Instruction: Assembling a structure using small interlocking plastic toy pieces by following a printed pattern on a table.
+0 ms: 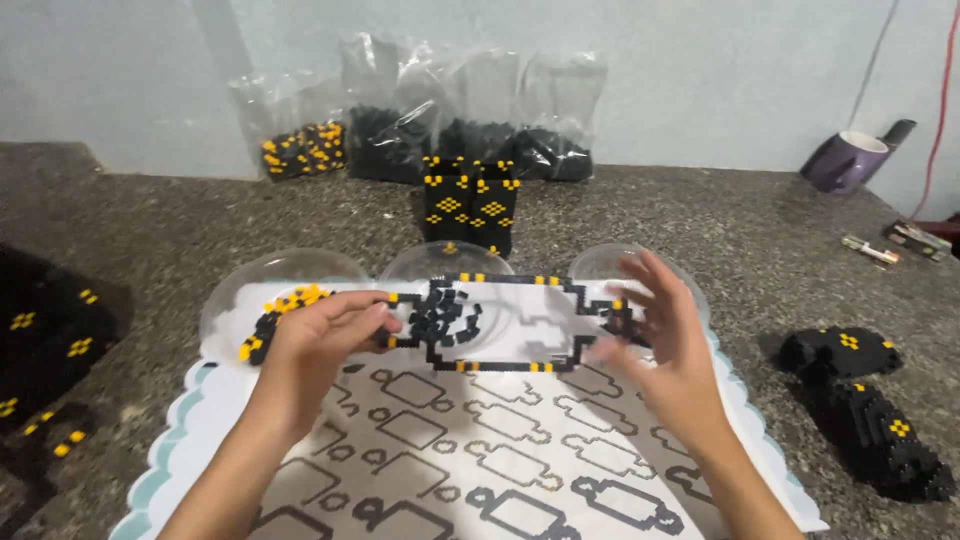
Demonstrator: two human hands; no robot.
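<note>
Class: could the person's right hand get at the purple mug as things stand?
Probably not without leaning: the right hand is at the bead frame, and the purple mug lies far back by the wall, though bare counter lies between.

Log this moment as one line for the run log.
left hand: grips bead frame end | right hand: open, blurred, at other end | below: white tray

The bead frame (505,325) is a black outline with short yellow segments. The mat (440,450) is white, printed with rows of dark outlined shapes, and has a pale blue scalloped edge. The upright blocks (470,205) are black with yellow diamond motifs — so are the piles (865,400) at right. The counter (700,215) is speckled dark grey; the mug (845,160) — purple.
</note>
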